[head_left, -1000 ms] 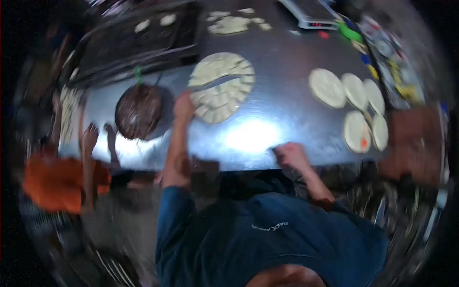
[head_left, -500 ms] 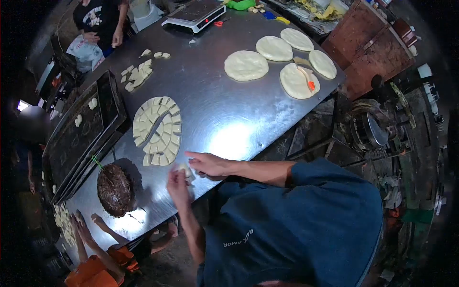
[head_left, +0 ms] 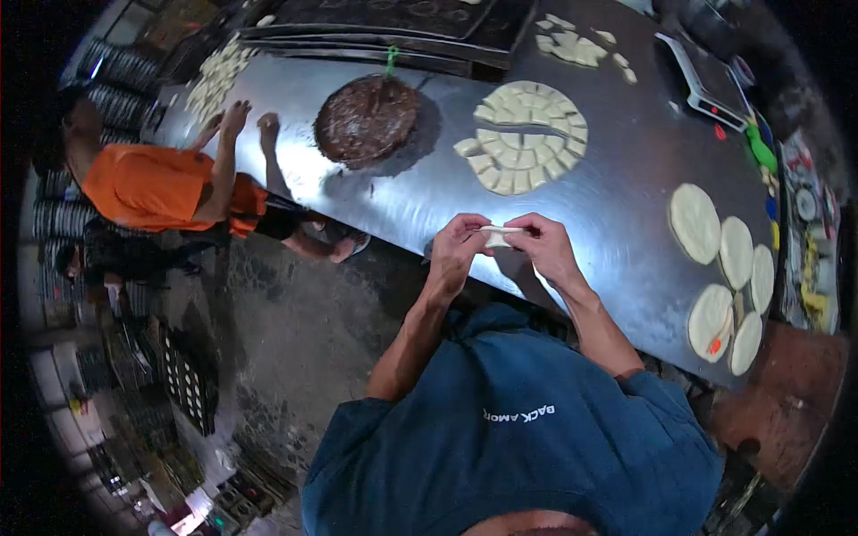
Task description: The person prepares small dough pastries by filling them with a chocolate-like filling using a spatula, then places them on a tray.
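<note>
A small pale piece of dough (head_left: 500, 238) is stretched between both hands above the near edge of the metal table. My left hand (head_left: 458, 248) pinches its left end, and my right hand (head_left: 545, 250) pinches the right one. Just beyond them lies a flat dough round (head_left: 523, 176) cut into many small pieces, with a curved gap across it. To its left sits a dark brown mound of paste (head_left: 365, 125), with a green-handled tool (head_left: 391, 59) stuck in at the back.
Dark trays (head_left: 384, 49) are stacked at the back edge. Loose dough pieces (head_left: 576, 46) lie behind the cut round. Uncut dough discs (head_left: 694, 223) and a scale (head_left: 704, 80) are on the right. A person in an orange shirt (head_left: 156, 188) works at the left beside small dough pieces (head_left: 219, 79).
The head view has turned, so the table now spreads across in front. My hands, earlier apart with the left near a dough piece, now come together with dough pinched between them.
</note>
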The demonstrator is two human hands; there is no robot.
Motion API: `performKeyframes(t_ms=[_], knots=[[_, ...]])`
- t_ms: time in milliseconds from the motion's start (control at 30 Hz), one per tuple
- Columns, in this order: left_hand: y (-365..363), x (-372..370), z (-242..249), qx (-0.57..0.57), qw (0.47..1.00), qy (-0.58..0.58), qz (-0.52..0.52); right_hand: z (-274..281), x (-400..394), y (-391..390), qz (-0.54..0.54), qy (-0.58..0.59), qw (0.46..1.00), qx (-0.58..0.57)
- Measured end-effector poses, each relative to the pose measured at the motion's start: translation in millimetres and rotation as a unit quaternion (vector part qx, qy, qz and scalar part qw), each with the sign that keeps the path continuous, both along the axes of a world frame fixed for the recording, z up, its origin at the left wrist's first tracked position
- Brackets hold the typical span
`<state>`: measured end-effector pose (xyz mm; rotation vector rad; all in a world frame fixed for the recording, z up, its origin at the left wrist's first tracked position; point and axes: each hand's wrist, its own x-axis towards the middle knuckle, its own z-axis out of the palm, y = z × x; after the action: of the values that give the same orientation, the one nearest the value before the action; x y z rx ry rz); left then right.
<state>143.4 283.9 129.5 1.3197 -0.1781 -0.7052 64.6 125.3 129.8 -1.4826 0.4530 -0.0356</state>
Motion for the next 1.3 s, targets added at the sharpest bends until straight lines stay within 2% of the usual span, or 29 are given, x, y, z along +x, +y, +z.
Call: performKeyframes(t_ms=[33, 100, 133, 167, 233, 300, 367, 400, 433, 500, 567, 633, 700, 833, 867, 900, 1033, 1067, 1167, 1300], knots=[[3, 5, 3, -0.029, 0.999, 0.013, 0.018, 2, 6, 3, 0.009, 0.000, 1.000, 0.001], [10, 16, -1, -0.059, 0.997, 0.023, 0.040, 9, 19, 8, 0.015, 0.011, 0.974, 0.225], [14, 22, -8, -0.069, 0.996, 0.047, 0.026, 6, 25, 10, 0.030, 0.008, 0.962, 0.271], [19, 29, -13, -0.080, 0.994, 0.071, 0.011, 7, 33, 16, 0.035, 0.008, 0.962, 0.271], [24, 36, -10, -0.074, 0.995, 0.063, 0.001, 11, 49, 32, -0.033, -0.054, 0.925, 0.374], [20, 39, -22, -0.043, 0.997, 0.016, 0.061, -15, 69, 46, -0.058, -0.070, 0.919, 0.385], [26, 47, -32, -0.015, 0.999, -0.008, 0.050, -36, 86, 57, -0.121, -0.059, 0.903, 0.407], [30, 51, -31, 0.075, 0.994, -0.076, 0.007, -34, 97, 68, -0.159, -0.045, 0.895, 0.414], [34, 56, -32, 0.163, 0.975, -0.143, -0.038, -35, 105, 72, -0.163, -0.043, 0.896, 0.411], [45, 69, -44, 0.168, 0.973, -0.143, -0.068, -41, 129, 74, -0.152, -0.034, 0.904, 0.398], [57, 74, -50, 0.184, 0.931, -0.314, 0.035, -65, 164, 69, -0.173, -0.031, 0.914, 0.365], [80, 88, -30, 0.146, 0.968, -0.204, 0.016, -78, 203, 69, -0.196, 0.017, 0.929, 0.312], [103, 100, -47, 0.111, 0.978, -0.173, 0.030, -81, 233, 82, -0.226, 0.035, 0.928, 0.293], [144, 120, -34, 0.132, 0.979, -0.149, 0.036, -97, 273, 99, -0.296, 0.065, 0.909, 0.288], [152, 125, -33, 0.173, 0.974, -0.143, 0.027, -103, 281, 99, -0.310, 0.050, 0.902, 0.298], [162, 130, -33, 0.215, 0.967, -0.137, 0.017, -102, 285, 96, -0.313, 0.051, 0.901, 0.297], [185, 143, -34, 0.202, 0.969, -0.139, 0.039, -96, 289, 73, -0.292, 0.014, 0.913, 0.285], [192, 145, -51, 0.174, 0.977, -0.113, 0.051, -95, 289, 69, -0.299, 0.011, 0.913, 0.277], [200, 155, -52, 0.187, 0.978, -0.077, 0.057, -103, 296, 54, -0.311, 0.008, 0.916, 0.254], [213, 163, -65, 0.186, 0.979, -0.058, 0.051, -107, 310, 39, -0.262, 0.025, 0.935, 0.236]])
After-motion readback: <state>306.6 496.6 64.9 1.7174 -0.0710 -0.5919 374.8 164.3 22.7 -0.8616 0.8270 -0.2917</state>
